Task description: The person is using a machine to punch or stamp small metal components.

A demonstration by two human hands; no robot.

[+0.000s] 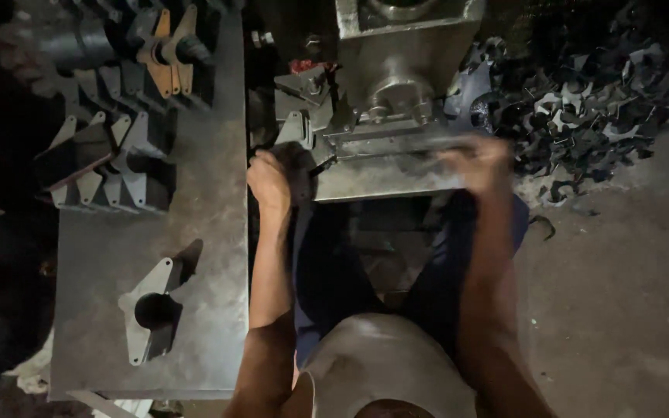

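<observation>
1. The press machine [400, 70] is the biggest thing before me, a grey metal block with a round ram fitting, straight ahead of my knees. I place everything else from it.
2. To the left of the press stands a flat metal table [210, 232], its sheet top grey and scuffed.
3. To the right of the press, on the floor, lies a heap of scrap offcuts [590, 101], dark curled pieces with pale edges.
4. At the foot of the press is its bed plate [373, 179], a pale flat slab nearest to my lap. Both my hands are at it.
5. On the far end of the table, left of the press, sit rows of stamped brackets [110, 166], triangular plates with a dark tube through each.
6. A lone bracket [149, 310] lies on the near part of the table, well apart from the rows and from the press.
7. One more bracket piece [296, 128] rests at the press's left side, just above my left hand.
8. My right hand [480, 164] is on the right end of the bed plate, fingers curled down over the edge; it is blurred, so I cannot tell whether it grips anything.
9. My left hand [272, 179] is at the left end of the bed plate, fingers bent inward; what they close on is hidden from me.
</observation>
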